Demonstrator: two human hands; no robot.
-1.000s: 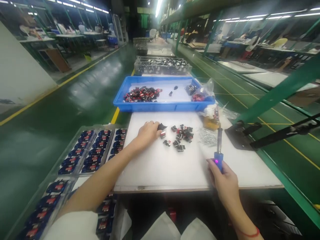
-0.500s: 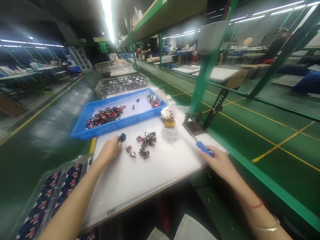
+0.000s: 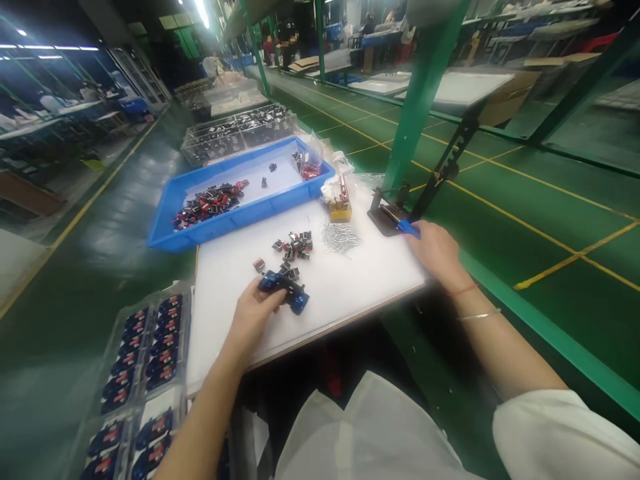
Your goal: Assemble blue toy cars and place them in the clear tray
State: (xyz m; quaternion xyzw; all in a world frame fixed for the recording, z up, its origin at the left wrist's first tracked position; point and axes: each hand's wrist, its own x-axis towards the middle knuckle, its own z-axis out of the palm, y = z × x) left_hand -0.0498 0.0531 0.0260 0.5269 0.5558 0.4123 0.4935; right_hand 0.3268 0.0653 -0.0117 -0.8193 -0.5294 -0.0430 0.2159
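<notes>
My left hand (image 3: 253, 313) is closed on a glossy dark blue part (image 3: 296, 297), held over the near side of the white tabletop (image 3: 320, 313). Just beyond it lies a loose pile of small black and red parts (image 3: 296, 248), with one single piece (image 3: 259, 265) to the left. At the table's right edge, my right hand (image 3: 437, 250) is wrapped round a blue-handled tool (image 3: 409, 229). Its metal shaft reaches toward a black metal stand (image 3: 384, 219). A heap of thin metal pins (image 3: 341, 237) lies left of the stand.
A blue tray (image 3: 240, 219) with black and red parts stands behind, near a small yellow box (image 3: 341, 212). Clear plastic trays (image 3: 143, 357) of dark blue parts are at lower left. A green post (image 3: 411, 127) rises beyond the stand.
My left hand has moved right and nearer, with the dark blue part now showing over the table. The tool in my right hand has moved closer to the black stand. The view has tilted down.
</notes>
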